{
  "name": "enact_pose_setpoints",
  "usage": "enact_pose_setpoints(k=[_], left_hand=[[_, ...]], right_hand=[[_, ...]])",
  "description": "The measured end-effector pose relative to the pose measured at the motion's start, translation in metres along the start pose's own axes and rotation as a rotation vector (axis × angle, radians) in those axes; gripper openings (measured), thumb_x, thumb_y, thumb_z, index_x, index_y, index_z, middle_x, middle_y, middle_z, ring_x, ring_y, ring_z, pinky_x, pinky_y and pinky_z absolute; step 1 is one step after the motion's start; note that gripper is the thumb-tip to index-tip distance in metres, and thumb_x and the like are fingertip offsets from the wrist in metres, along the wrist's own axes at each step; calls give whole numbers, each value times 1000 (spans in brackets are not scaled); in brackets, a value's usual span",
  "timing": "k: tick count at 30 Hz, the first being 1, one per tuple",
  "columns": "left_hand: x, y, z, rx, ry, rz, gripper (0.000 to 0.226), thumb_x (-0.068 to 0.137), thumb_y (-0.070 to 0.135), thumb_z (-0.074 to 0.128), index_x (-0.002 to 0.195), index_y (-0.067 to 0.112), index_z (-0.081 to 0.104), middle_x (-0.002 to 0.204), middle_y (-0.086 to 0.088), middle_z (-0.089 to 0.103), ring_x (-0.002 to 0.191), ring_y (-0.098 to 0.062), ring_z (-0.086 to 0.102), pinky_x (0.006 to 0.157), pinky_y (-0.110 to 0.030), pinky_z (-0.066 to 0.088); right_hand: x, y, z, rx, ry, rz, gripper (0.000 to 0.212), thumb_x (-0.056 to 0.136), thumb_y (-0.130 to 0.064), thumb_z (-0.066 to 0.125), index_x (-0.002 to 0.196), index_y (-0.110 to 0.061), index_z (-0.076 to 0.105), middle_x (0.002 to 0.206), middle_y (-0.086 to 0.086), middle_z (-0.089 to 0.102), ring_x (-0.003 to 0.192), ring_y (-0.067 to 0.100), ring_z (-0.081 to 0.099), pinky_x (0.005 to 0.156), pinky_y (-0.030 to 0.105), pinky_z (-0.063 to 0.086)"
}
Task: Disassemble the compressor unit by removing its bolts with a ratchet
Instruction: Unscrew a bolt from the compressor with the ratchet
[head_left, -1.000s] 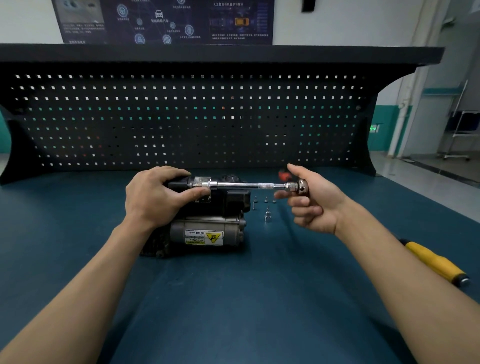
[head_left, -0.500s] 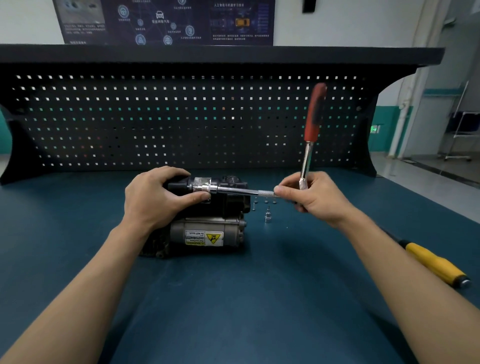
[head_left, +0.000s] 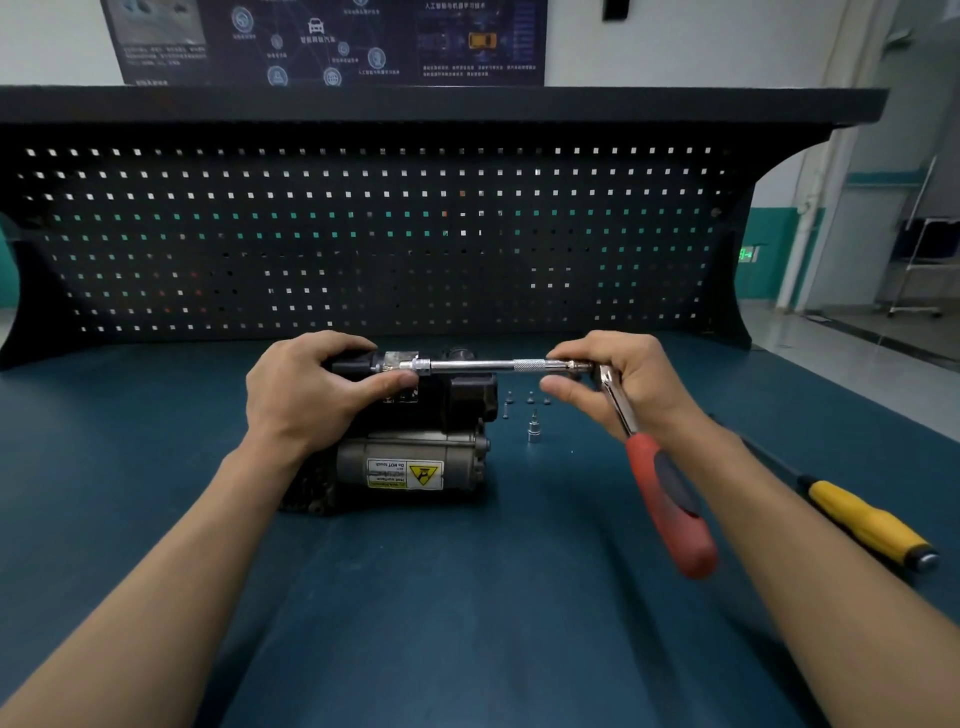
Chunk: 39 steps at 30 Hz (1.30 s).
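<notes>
The compressor unit (head_left: 410, 457), black on top with a grey motor barrel and a yellow warning label, stands on the blue bench mat. My left hand (head_left: 311, 395) grips its top left, thumb by the socket end of a long chrome extension bar (head_left: 483, 366) that runs level to the right. My right hand (head_left: 618, 384) holds the ratchet head at the bar's right end. The ratchet's red and grey handle (head_left: 670, 504) hangs down toward me. Several removed bolts (head_left: 524, 401) lie on the mat right of the unit.
A loose socket bit (head_left: 533, 429) stands near the bolts. A yellow-handled screwdriver (head_left: 862, 519) lies on the mat at the right, behind my right forearm. A black pegboard (head_left: 384, 234) backs the bench, under a shelf. The bench's right edge borders an open floor.
The ratchet handle swung from pointing straight up half a second ago to hanging down toward me. My left hand and the compressor stayed in place.
</notes>
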<state>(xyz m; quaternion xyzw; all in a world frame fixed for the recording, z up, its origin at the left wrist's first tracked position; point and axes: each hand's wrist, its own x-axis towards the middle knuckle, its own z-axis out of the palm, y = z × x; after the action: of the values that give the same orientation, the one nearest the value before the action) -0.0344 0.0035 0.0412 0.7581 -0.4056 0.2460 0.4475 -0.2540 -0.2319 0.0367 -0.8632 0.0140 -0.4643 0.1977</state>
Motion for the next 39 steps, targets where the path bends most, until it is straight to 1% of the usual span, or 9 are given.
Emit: enact_pose_setpoints(k=[3,8,11,13,15,21,27,35,39], left_hand=[[0,1,0,5,3,1,73,50,92,61,94,35,76,84,24,70,88,-3,65,79,-33,52],[0,2,0,7,7,23,70,52,88,63,93,33,76,87,20,71,90,-6,66,81,-38,54],[0,2,-1,6,9,32,70,53,87,64,94,32,77,87,18,72,88,-6,66,81,-37,54],[0,2,-1,2,8,39,70,53,87,64,94,32,77,87,18,72,87,-7,67,80,-37,55],[0,1,-2,7,10,44,70,53,87,63,94,32,77,86,19,72,87,-6,67,78,-35,54],[1,-1,-1,13,11,51,71,52,91,60,93,35,76,83,23,69,85,-3,64,73,-31,51],[1,-2,1,17,18,52,73,51,92,59,93,35,76,81,24,67,84,-1,63,71,-27,46],[1,-2,0,16,18,55,73,52,92,59,93,35,76,82,23,67,85,-3,64,71,-27,45],[1,-2,1,23,25,52,70,52,91,60,92,35,76,82,23,68,85,-4,64,72,-28,46]], right_hand=[[-2,-2,2,120,-32,109,21,76,-23,87,94,-19,78,75,-13,71,69,-4,64,69,7,44],[-1,-14,-1,335,-165,385,29,74,-50,76,85,-24,77,65,-11,68,55,-2,57,54,11,42],[2,-18,-4,365,-184,526,50,77,-66,69,70,-17,69,59,-1,57,47,10,45,45,20,35],[3,-19,-4,430,-193,648,70,78,-71,68,79,-1,65,56,2,50,45,12,39,42,21,31],[5,-22,-5,490,-223,812,81,73,-78,65,93,1,68,54,1,48,42,11,36,38,21,29],[7,-26,-8,689,-387,1136,74,83,-79,51,67,-10,69,48,-3,30,34,9,17,41,23,17],[7,-27,-8,790,-360,1187,69,92,-69,48,65,-8,68,44,-5,26,31,8,16,36,23,20],[7,-23,-11,913,-393,1236,74,91,-72,46,68,-6,71,41,-7,29,30,6,18,36,21,20],[8,-21,-14,978,-410,1244,62,92,-65,49,65,-11,64,40,-9,31,29,5,20,35,21,22]])
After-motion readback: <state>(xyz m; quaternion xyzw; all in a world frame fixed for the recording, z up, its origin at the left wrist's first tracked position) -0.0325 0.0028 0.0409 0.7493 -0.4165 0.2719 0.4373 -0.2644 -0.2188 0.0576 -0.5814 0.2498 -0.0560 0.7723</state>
